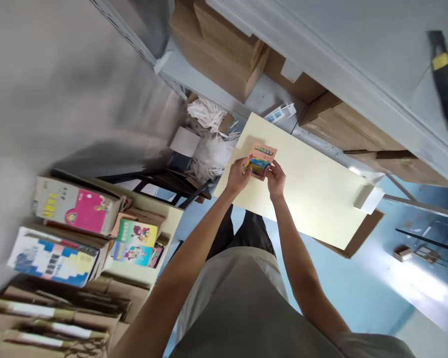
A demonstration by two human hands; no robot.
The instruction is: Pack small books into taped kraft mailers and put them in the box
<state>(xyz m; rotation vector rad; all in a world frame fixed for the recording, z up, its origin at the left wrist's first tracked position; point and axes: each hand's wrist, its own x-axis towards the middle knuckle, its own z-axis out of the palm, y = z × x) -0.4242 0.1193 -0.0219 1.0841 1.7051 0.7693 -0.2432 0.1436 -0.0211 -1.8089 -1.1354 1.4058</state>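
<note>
A small orange-pink booklet with a colourful picture on its cover is held up over the pale yellow table. My left hand grips its left edge, thumb on the cover. At its lower right corner, my right hand pinches the booklet between thumb and fingers. The cover faces me, and its print is too small to read.
At left, stacks of books and smaller booklets lie on another surface. A white box stands at the table's right end. Cardboard boxes fill the shelf behind; a yellow-black cutter lies upper right. Shredded paper is heaped beyond.
</note>
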